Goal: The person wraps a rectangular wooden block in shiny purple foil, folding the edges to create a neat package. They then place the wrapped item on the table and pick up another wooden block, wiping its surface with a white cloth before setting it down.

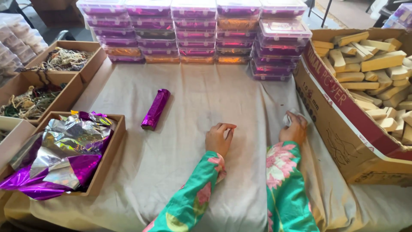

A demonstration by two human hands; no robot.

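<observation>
On the cloth-covered table (pixel 193 141), one purple foil-wrapped bar (pixel 156 109) is lying finished; your left hand (pixel 219 138) is resting curled and empty, your right hand (pixel 294 129) is clutching something white.

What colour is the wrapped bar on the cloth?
Shiny purple bar, clearest in the head view.

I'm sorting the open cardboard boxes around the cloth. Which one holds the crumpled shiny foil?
The box with foil at the near left, next to the left hand. The two boxes behind it hold tangled cords, and the big one on the right holds tan blocks.
</observation>
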